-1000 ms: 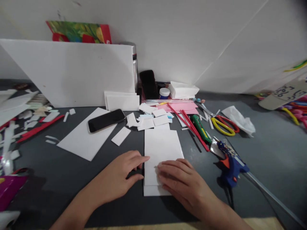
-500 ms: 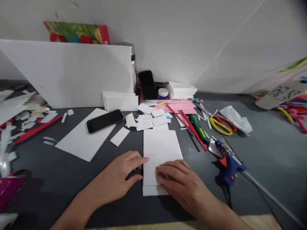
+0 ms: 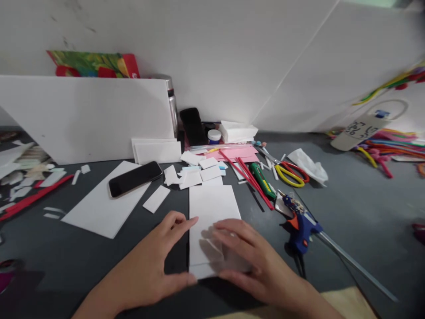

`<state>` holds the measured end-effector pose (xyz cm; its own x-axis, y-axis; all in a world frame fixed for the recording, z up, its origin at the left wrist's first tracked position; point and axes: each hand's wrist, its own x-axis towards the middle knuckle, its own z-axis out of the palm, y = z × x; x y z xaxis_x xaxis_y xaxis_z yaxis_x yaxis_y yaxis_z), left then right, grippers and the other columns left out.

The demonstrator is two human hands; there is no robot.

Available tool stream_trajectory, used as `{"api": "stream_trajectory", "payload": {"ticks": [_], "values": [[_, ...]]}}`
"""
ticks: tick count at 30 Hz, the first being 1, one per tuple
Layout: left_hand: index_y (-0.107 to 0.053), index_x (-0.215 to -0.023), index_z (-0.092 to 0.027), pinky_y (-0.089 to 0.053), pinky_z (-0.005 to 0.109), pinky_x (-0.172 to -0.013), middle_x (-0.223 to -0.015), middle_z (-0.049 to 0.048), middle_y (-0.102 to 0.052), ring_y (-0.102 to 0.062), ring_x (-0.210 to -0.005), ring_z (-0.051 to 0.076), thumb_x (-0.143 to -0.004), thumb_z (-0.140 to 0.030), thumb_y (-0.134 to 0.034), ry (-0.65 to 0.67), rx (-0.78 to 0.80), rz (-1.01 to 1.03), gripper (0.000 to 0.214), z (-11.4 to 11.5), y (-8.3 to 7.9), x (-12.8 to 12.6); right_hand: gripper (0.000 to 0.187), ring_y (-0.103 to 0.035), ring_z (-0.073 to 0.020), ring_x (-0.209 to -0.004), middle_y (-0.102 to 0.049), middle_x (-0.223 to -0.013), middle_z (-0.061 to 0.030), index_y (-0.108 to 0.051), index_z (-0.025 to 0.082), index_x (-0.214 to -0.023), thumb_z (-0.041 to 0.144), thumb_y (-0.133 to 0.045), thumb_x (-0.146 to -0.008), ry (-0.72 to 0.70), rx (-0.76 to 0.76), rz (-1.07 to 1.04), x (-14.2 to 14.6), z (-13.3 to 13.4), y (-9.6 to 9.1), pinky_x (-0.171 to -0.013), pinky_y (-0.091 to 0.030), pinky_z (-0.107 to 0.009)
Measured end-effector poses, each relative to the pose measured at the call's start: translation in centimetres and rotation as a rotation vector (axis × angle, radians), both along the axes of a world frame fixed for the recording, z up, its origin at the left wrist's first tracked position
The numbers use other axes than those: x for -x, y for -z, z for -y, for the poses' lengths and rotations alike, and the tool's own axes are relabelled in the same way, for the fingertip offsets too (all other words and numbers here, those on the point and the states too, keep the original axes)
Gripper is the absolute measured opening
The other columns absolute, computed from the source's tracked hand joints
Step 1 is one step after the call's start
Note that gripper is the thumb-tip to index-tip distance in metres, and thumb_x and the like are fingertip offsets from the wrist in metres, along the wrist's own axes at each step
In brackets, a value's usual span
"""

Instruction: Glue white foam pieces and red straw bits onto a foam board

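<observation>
A white board or card sheet (image 3: 210, 204) lies upright in front of me on the dark table, with a second edge showing along its bottom. My left hand (image 3: 156, 257) is at its left side, thumb and forefinger spread: the forefinger tip lies over the left edge and the thumb is by the lower left corner. Over the lower right part is my right hand (image 3: 255, 257), its fingers apart and slightly blurred. A faint pale shape and shadows show beneath those fingers; I cannot tell what it is. Small white cut pieces (image 3: 191, 180) lie beyond the sheet's far edge.
At right are a blue glue gun (image 3: 303, 230), a green cutter (image 3: 262, 179), red strips (image 3: 254, 179) and scissors (image 3: 289, 175). A phone (image 3: 135, 178) rests on white card (image 3: 99, 204) at left. A large white panel (image 3: 89, 119) and a bottle (image 3: 360, 130) stand behind.
My right fingers have spread and lifted from lying flat on the sheet. My left thumb has moved down toward the sheet's lower corner. The whole view has shifted slightly.
</observation>
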<state>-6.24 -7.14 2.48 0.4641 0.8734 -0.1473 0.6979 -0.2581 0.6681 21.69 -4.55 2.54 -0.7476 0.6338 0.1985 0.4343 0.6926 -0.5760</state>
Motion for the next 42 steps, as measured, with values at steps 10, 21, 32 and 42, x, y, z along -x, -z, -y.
{"api": "stream_trajectory", "payload": {"ticks": [10, 21, 32, 42], "values": [[-0.006, -0.157, -0.035, -0.032, 0.063, -0.112, -0.164, 0.0101, -0.018, -0.02, -0.147, 0.039, -0.073, -0.053, -0.076, 0.082, -0.287, -0.224, 0.111, 0.2, 1.9, -1.8, 0.115, -0.013, -0.0401, -0.149, -0.023, -0.16, -0.0267, -0.031, 0.009, -0.153, 0.053, -0.086, -0.063, 0.116, -0.06, 0.398, -1.3, -0.3, 0.9, -0.116, -0.027, -0.059], [-0.006, -0.158, -0.028, -0.034, 0.059, -0.113, -0.165, 0.0104, -0.017, -0.024, -0.148, 0.037, -0.078, -0.049, -0.072, 0.078, -0.396, -0.305, 0.106, -0.6, 2.4, -0.9, 0.11, -0.014, -0.0412, -0.148, -0.019, -0.161, -0.0237, -0.033, 0.008, -0.153, 0.061, -0.079, -0.068, 0.141, 0.034, 0.498, 0.7, -1.0, -0.9, -0.115, -0.025, -0.063], [0.0, -0.157, -0.017, -0.023, 0.053, -0.118, -0.158, 0.0144, -0.033, -0.031, -0.146, 0.032, -0.086, -0.072, -0.043, 0.258, -0.583, -0.421, 0.1, 0.8, 0.4, -1.8, 0.089, -0.012, -0.0269, -0.151, -0.021, -0.162, -0.0112, -0.009, 0.015, -0.158, 0.06, -0.049, -0.093, -0.165, -0.099, 0.306, 1.2, -0.3, 1.0, -0.122, -0.01, -0.057], [-0.007, -0.157, -0.011, -0.016, 0.044, -0.12, -0.154, 0.0165, -0.04, -0.033, -0.144, 0.031, -0.085, -0.077, -0.037, 0.269, -0.619, -0.404, 0.102, 1.3, 1.8, -1.9, 0.088, -0.016, -0.029, -0.15, -0.024, -0.161, -0.0136, -0.009, 0.013, -0.158, 0.059, -0.049, -0.093, -0.166, -0.147, 0.286, 1.1, -0.2, 1.5, -0.119, -0.012, -0.061]]}}
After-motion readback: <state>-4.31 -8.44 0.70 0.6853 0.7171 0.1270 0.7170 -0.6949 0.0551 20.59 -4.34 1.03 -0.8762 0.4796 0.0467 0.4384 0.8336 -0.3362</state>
